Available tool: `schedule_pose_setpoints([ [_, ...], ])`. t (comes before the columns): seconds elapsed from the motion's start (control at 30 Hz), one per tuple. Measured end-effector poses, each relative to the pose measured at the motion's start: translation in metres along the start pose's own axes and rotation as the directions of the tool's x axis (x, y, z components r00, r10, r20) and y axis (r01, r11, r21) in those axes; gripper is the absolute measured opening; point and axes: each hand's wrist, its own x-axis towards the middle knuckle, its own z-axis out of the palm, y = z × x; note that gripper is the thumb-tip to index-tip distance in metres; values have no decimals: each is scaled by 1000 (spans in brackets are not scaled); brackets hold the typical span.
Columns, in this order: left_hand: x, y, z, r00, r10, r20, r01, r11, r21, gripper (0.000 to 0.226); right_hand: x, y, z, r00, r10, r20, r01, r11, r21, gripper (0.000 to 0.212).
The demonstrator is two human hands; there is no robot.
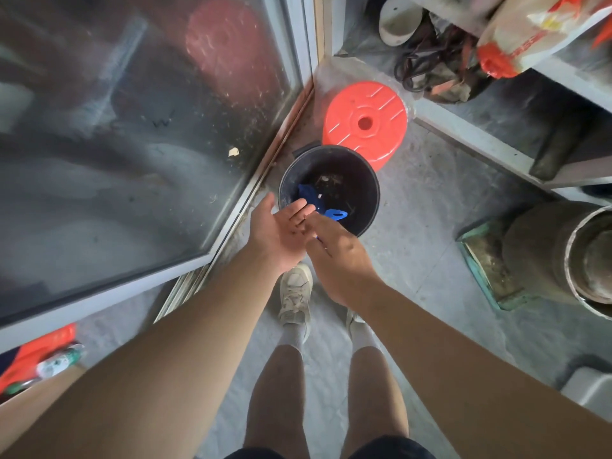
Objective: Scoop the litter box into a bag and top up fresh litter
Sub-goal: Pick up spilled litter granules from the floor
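A black round bin (367, 180) stands on the floor in the corner by the glass door, with something blue (306, 193) and dark debris at its bottom. My left hand (281, 231) is held palm up and open over the bin's near rim. My right hand (337, 256) is back up, its fingertips against the left palm. A blue plastic piece (336, 214) sticks out past its fingers, and a sliver of blue shows under the hand, so the hand seems to hold it. The grip itself is hidden. No litter box is in view.
A red round lid (364, 122) leans behind the bin. A glass door (132, 144) fills the left side. A shelf frame (480, 140) with cables and a printed sack stands at the back right, and a dusty pot (563, 253) at the right. My feet are just behind the bin.
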Motion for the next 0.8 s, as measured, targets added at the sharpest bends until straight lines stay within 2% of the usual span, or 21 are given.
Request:
schedule_pose_setpoints([
  [0.07, 1, 6, 1, 999, -21, 23, 22, 1000, -11, 71, -3, -4, 4, 999, 24, 35, -25, 999, 44, 50],
  [0.27, 5, 14, 8, 993, -30, 116, 26, 999, 33, 81, -8, -14, 15, 996, -30, 84, 26, 999, 46, 59],
  [0.37, 10, 13, 9, 993, -27, 113, 19, 998, 67, 83, -6, -14, 20, 992, -76, 105, 71, 996, 49, 62],
  [0.47, 14, 13, 9, 995, -8, 99, -2, 996, 95, 85, -1, -11, 25, 990, -55, 129, 50, 998, 40, 63],
  [0.57, 13, 13, 7, 992, -15, 126, 3, 996, 94, 87, 13, -2, 28, 995, 8, 101, -15, 998, 67, 66],
  [0.67, 11, 14, 4, 990, -27, 138, 16, 997, 78, 83, 26, 5, 26, 999, 50, 13, -51, 996, 73, 66],
  [0.73, 13, 13, 4, 990, -40, 139, 35, 999, 41, 72, 29, 4, 26, 1000, 17, -17, -15, 995, 98, 64],
  [0.8, 11, 12, 8, 990, -33, 134, 21, 996, 86, 76, 29, -1, 30, 998, -69, 1, 68, 992, 104, 63],
])
